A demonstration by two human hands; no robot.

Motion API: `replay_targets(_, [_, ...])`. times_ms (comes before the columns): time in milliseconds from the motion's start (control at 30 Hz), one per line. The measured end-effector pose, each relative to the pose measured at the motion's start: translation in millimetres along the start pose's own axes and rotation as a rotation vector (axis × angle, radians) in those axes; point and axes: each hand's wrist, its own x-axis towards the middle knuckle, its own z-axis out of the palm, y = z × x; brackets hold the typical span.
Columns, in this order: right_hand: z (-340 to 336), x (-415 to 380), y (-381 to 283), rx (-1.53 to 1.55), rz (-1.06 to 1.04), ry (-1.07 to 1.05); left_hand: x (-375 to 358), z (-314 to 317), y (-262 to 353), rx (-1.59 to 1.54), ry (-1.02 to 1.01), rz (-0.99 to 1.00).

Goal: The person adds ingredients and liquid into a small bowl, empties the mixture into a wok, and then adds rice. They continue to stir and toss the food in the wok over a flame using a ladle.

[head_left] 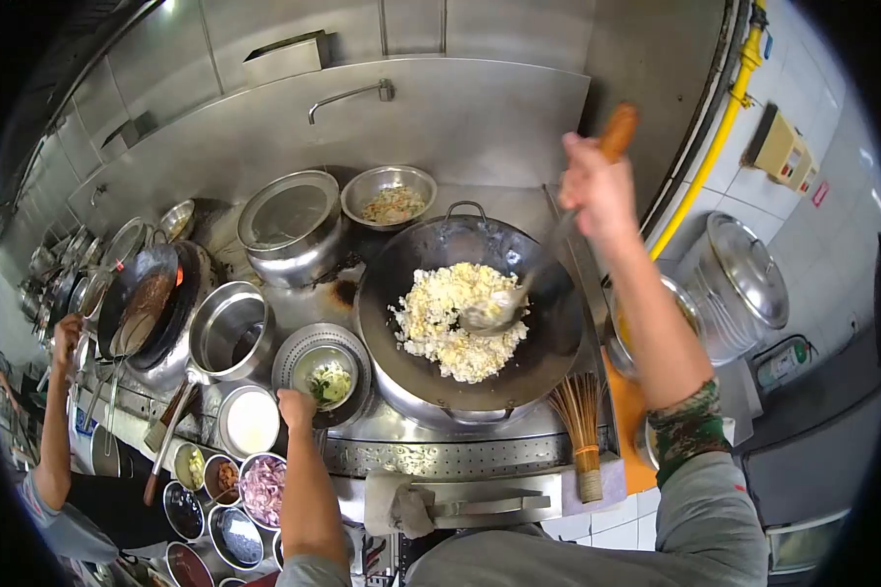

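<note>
A black wok (548,362) holds a mound of fried rice (450,284) with yellow egg-like bits. My right hand (602,191) is closed around the wooden handle of a ladle (497,311), raised above the wok's right side. The ladle's bowl lies in the rice, slightly blurred. Down at the left, my left hand (297,406) is closed beside a steel bowl (350,370) of pale and green chopped vegetables (330,383). That bowl stands in a perforated steel strainer (286,364). Whether my left fingers grip a rim or anything else is hidden.
Behind stand a lidded pot (289,220) and a bowl of mixed food (394,203). A bamboo brush (585,440) lies at the right front. Several ingredient bowls, one with sliced onion (264,489), stand lower left. A co-worker's hand (67,338) is near another wok (137,303).
</note>
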Motion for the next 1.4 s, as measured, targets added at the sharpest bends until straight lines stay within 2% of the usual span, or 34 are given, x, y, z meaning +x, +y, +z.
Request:
replay_targets(67, [-29, 4, -23, 0.042, -0.018, -0.107, 4, 4, -10, -0.1, 0.028, -0.003])
replay_targets(133, [-44, 0, -9, -0.038, -0.121, 0.045, -13, -17, 0, -0.139, 0.085, 0.011])
replay_targets(200, [-36, -12, 15, 0.109, 0.0, 0.004, -27, -48, 21, -0.318, 0.162, -0.016])
replay_targets(233, [-38, -9, 21, 0.177, -0.011, -0.139, -25, -58, 23, -0.421, 0.139, -0.099])
replay_targets(267, [-42, -5, 18, 0.186, -0.011, -0.133, -28, -67, 25, -0.388, 0.205, -0.061])
replay_targets(333, [-39, 0, 6, 0.236, -0.047, -0.018, -62, -121, 74, -0.734, 0.096, -0.089])
replay_targets(400, [-45, -1, 24, 0.288, -0.079, -0.018, -68, -131, 88, -0.793, 0.042, 0.097])
replay_targets(467, [-40, -2, 44, 0.232, -0.002, -0.034, -72, -130, 115, -0.884, -0.061, 0.183])
replay_targets(533, [-35, 7, 32, 0.273, 0.063, -0.053, -85, -126, 152, -0.789, -0.088, 0.257])
replay_targets(600, [-27, 12, -4, 0.137, 0.067, -0.011, -96, -112, 186, -0.645, -0.059, 0.331])
replay_targets(667, [-29, 1, -39, 0.16, -0.046, -0.051, -81, -58, 190, -0.477, 0.399, 0.95])
replay_targets(733, [-31, -11, -66, 0.181, -0.103, -0.115, -114, -58, 219, -0.282, 0.188, 0.839])
replay_targets(800, [-28, -22, -80, 0.192, -0.133, -0.136, -118, -50, 224, -0.246, 0.207, 0.779])
replay_targets(867, [-30, -26, -84, 0.206, -0.168, -0.154, -114, -49, 222, -0.385, 0.489, 0.736])
replay_targets(933, [-31, -27, -80, 0.245, -0.212, -0.154, -117, -65, 217, -0.406, 0.572, 0.728])
replay_targets(1000, [-30, -25, -58, 0.262, -0.167, -0.14, -129, -85, 206, -0.921, 0.083, -0.009])
replay_targets(1067, [-25, -22, -13, 0.24, -0.039, -0.133, -135, -91, 182, -1.487, -0.049, -0.22])
replay_targets(1100, [-22, -23, 27, 0.192, 0.011, -0.157, -139, -95, 169, -1.634, -0.134, -0.299])
replay_targets(1133, [-19, -23, 45, 0.069, -0.016, -0.026, -143, -99, 154, -1.788, -0.2, -0.374])
replay_targets(1200, [-14, -25, 51, 0.057, -0.012, -0.082, -160, -119, 132, -1.923, -0.214, -0.543])
replay_targets(1233, [-14, -20, 55, -0.025, 0.032, -0.114, -174, -139, 126, -2.076, -0.221, -0.554])
replay_targets(1267, [-20, -6, 75, -0.036, -0.037, -0.189, -183, -150, 105, -2.156, -0.286, -0.471])
replay_targets(1300, [-36, 24, 97, -0.174, -0.116, -0.331, -193, -163, 89, -2.242, -0.163, -0.464])
replay_targets(1367, [-55, 68, 126, -0.274, -0.195, -0.419, -219, -199, 43, -2.392, -0.109, -0.33])
replay_targets(1400, [-70, 95, 145, -0.312, -0.251, -0.436, -241, -226, 23, -2.418, 0.041, -0.334])
